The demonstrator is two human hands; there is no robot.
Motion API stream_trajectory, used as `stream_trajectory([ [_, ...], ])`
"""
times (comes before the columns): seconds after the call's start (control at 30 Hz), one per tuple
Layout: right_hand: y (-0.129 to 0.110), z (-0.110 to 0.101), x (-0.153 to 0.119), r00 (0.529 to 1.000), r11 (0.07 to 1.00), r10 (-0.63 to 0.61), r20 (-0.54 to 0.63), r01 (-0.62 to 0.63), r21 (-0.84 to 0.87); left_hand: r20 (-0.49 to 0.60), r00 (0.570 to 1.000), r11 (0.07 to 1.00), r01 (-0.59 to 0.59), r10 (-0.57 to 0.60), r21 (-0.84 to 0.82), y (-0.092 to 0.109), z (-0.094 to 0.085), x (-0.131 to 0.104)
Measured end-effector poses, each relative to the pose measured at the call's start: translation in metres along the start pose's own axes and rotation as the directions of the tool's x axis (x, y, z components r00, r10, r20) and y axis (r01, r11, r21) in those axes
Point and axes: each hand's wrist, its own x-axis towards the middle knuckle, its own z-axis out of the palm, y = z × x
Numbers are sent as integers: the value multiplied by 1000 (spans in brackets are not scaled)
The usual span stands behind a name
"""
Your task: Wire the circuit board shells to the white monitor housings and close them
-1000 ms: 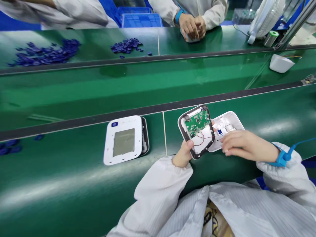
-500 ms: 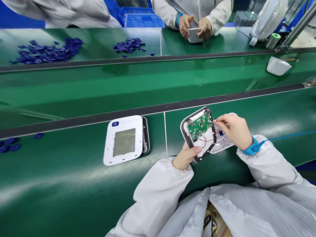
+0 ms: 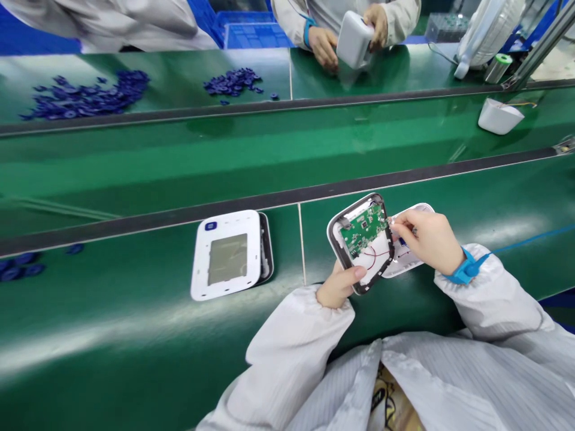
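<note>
My left hand grips the lower edge of a device housing half, which it holds tilted above the bench. Inside that half are a green circuit board and thin red and black wires. At its right edge my right hand pinches something too small to make out. A white cover lies under my right hand, partly hidden by it. To the left rests another device, with a grey screen and a blue button, its white front panel sitting askew on the dark-edged lower half.
Beyond the green conveyor belt a co-worker's hands handle a white housing. Blue parts lie in heaps across the belt. A white piece with wires is on the belt. Blue parts lie at left.
My right hand has shifted slightly right, still pinching at the housing's edge. My left hand keeps its hold. Across the belt, the co-worker has raised and tilted the white housing.
</note>
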Motion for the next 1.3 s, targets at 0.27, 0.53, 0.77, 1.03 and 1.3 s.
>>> stream_trajectory([
  [0.27,-10,11,-8,996,970,14,87,-35,240,-115,993,997,8,0,73,-13,-8,-7],
  [0.53,-14,11,-9,999,960,39,28,-45,278,-105,994,993,-4,16,115,-13,-13,-9],
  [0.77,-14,10,-9,999,966,38,26,-43,253,-109,994,997,7,1,77,-11,-11,-6],
  [1.03,-10,9,-6,999,977,-46,-1,45,210,-98,995,994,2,9,106,-6,-5,-6],
  [1.3,4,-1,1,967,983,-157,-199,172,61,-14,999,998,42,-41,56,1,-6,-5],
])
